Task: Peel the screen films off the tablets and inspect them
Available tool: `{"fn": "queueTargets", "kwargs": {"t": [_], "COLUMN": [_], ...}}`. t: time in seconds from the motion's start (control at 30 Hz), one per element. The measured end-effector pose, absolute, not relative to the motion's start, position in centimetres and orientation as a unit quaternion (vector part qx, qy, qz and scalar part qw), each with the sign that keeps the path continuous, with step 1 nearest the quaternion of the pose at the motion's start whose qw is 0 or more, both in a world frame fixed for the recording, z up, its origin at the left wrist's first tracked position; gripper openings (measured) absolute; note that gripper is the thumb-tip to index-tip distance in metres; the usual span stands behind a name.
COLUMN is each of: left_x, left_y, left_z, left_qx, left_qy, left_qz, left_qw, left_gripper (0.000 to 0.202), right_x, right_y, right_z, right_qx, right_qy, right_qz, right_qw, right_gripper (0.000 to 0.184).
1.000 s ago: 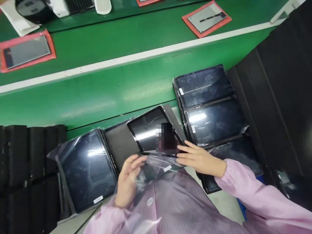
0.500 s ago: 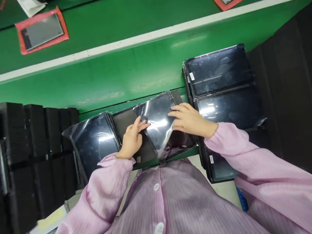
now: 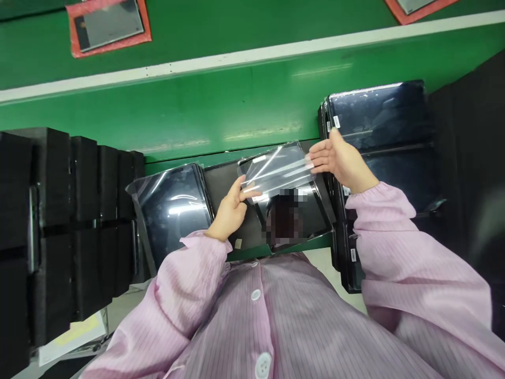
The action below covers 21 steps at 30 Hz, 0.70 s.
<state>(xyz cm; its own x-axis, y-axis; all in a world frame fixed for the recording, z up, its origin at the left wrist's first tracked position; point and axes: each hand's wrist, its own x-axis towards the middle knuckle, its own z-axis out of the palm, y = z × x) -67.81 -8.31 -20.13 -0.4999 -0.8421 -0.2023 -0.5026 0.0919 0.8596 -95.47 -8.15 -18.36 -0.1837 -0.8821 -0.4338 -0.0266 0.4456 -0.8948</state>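
A clear plastic film (image 3: 278, 168) is stretched between my two hands above a dark tablet (image 3: 300, 216) that lies on a grey-black mat (image 3: 226, 176). My left hand (image 3: 231, 210) pinches the film's left edge with thumb and forefinger. My right hand (image 3: 341, 160) grips the film's right edge, its fingers pressed together. The film is lifted off the tablet's far end and catches the light. A pixelated patch covers part of the screen.
A bagged tablet (image 3: 173, 208) lies left of the mat. Several dark tablets (image 3: 379, 113) are stacked to the right. Black foam blocks (image 3: 59, 221) stand at the left. Beyond is a green conveyor (image 3: 221, 105) with a white stripe, carrying red trays (image 3: 108, 23) with panels.
The film, which lay flat on the tablet under both hands, is now raised and pulled taut. My right hand has moved right and up; the view has shifted.
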Motion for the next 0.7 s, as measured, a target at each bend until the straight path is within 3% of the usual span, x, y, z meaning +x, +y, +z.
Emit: {"fn": "queueTargets", "kwargs": {"t": [0.07, 0.2, 0.3, 0.37, 0.43, 0.53, 0.7], "left_x": [-68.0, -68.6, -68.3, -67.6, -66.1, -62.2, -53.8], "left_y": [-7.1, -2.8, 0.5, 1.5, 1.3, -0.5, -2.6], "left_z": [-19.8, -18.1, -16.6, -15.6, -14.6, -13.3, -13.4], "left_qx": [0.453, 0.331, 0.177, 0.109, 0.134, 0.329, 0.630], "left_qy": [-0.772, -0.890, -0.926, -0.920, -0.904, -0.829, -0.555], "left_qz": [-0.429, -0.312, -0.311, -0.350, -0.393, -0.450, -0.468], "left_qw": [0.121, -0.032, -0.123, -0.142, -0.104, 0.044, 0.275], "left_gripper": [0.073, 0.061, 0.039, 0.033, 0.039, 0.047, 0.036], "right_x": [-95.5, -93.2, -90.9, -90.1, -89.7, -89.3, -87.7], "right_y": [-7.5, -6.4, -6.0, -5.9, -5.6, -4.8, -2.7], "right_z": [-17.9, -17.0, -16.5, -16.3, -16.0, -14.8, -11.7], "right_qx": [-0.325, -0.378, -0.409, -0.379, -0.343, -0.355, -0.304], "right_qy": [0.717, 0.815, 0.852, 0.867, 0.856, 0.824, 0.717], "right_qz": [-0.324, -0.158, -0.101, -0.113, -0.173, -0.235, -0.424], "right_qw": [0.525, 0.411, 0.311, 0.302, 0.345, 0.373, 0.463], "right_gripper": [0.049, 0.030, 0.030, 0.031, 0.029, 0.029, 0.043]}}
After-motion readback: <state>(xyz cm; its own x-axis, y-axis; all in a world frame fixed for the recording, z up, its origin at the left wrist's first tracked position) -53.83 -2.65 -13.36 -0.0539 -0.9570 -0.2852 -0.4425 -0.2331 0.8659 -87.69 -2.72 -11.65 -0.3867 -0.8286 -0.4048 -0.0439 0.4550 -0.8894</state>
